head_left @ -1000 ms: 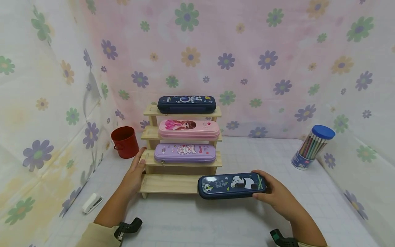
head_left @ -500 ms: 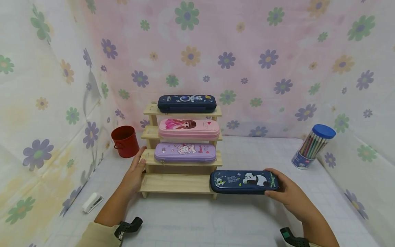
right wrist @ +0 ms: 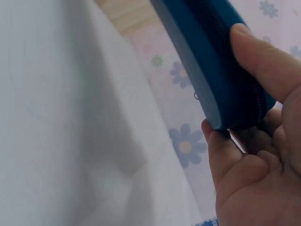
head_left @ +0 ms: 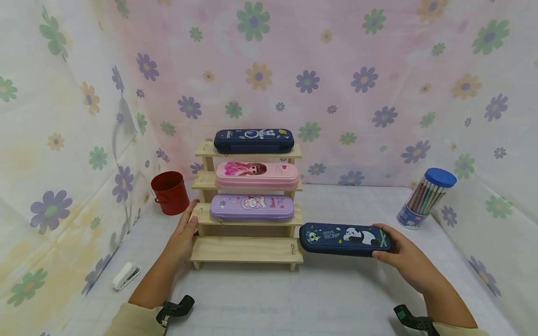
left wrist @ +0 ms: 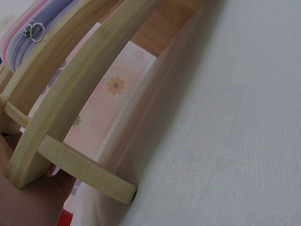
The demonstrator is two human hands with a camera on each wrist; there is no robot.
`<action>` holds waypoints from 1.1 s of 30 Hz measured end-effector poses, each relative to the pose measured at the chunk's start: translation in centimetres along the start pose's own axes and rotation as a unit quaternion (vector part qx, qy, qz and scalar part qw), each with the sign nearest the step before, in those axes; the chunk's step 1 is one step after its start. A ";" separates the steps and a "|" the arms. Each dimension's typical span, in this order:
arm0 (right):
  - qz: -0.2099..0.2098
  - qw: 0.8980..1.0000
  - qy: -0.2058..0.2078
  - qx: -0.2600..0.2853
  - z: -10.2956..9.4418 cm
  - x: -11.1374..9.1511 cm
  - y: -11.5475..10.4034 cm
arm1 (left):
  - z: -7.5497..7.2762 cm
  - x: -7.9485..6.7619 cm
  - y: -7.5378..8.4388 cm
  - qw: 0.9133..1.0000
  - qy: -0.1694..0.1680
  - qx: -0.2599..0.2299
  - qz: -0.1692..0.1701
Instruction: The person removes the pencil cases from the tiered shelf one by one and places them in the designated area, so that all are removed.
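Note:
My right hand (head_left: 405, 252) grips the right end of a dark blue pencil case (head_left: 336, 239) with a panda on its lid. The case hangs above the table, just right of the bottom step. In the right wrist view, my thumb and fingers hold the zipped end of the pencil case (right wrist: 221, 70). A stepped wooden display rack (head_left: 244, 249) stands in the middle, its bottom step bare. My left hand (head_left: 182, 238) holds the rack's left side near the second step. The left wrist view shows that hand at the end of a wooden shelf (left wrist: 61, 108), partly hidden.
On the upper steps lie a purple pencil case (head_left: 252, 207), a pink one (head_left: 257, 175) and a navy astronaut one (head_left: 254, 141). A red bucket (head_left: 170, 193) stands left, a white stapler (head_left: 126, 276) nearer. A blue-lidded tub of pencils (head_left: 424, 200) leans at right.
My right hand has carried the panda pencil case rightward and a little away from me, from in front of the bottom step to beside it. The left hand stays at the rack.

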State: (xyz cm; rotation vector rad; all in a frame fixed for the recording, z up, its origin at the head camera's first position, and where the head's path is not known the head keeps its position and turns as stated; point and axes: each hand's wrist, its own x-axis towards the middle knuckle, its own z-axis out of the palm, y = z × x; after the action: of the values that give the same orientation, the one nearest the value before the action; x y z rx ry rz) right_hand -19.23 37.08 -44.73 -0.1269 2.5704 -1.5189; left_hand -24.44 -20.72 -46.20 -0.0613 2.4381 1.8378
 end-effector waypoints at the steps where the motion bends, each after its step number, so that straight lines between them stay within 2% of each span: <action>1: 0.001 1.000 0.000 -0.001 -0.2 0.1 0.1 | 0.0 0.0 0.0 1.000 0.000 -0.001 -0.001; 7: 0.017 0.999 0.011 -0.027 -1.1 1.1 0.5 | 0.0 0.0 0.1 1.000 0.002 0.001 -0.013; 14: 0.006 0.998 0.004 -0.066 -1.9 3.2 0.6 | -0.1 0.0 0.2 1.000 0.002 -0.003 -0.018; 26: 0.018 0.999 0.001 -0.042 -2.0 7.4 1.0 | -0.1 0.2 0.3 1.000 -0.004 -0.003 -0.008; 33: 0.035 0.999 0.000 -0.004 -2.2 10.3 2.5 | -0.3 0.3 -0.2 1.000 -0.004 -0.008 -0.014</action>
State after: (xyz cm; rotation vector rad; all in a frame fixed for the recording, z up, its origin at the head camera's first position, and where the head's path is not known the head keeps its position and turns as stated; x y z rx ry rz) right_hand -29.74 38.68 -46.81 -0.0366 2.5533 -1.4844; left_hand -24.76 -21.07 -46.33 -0.0875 2.4047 1.8426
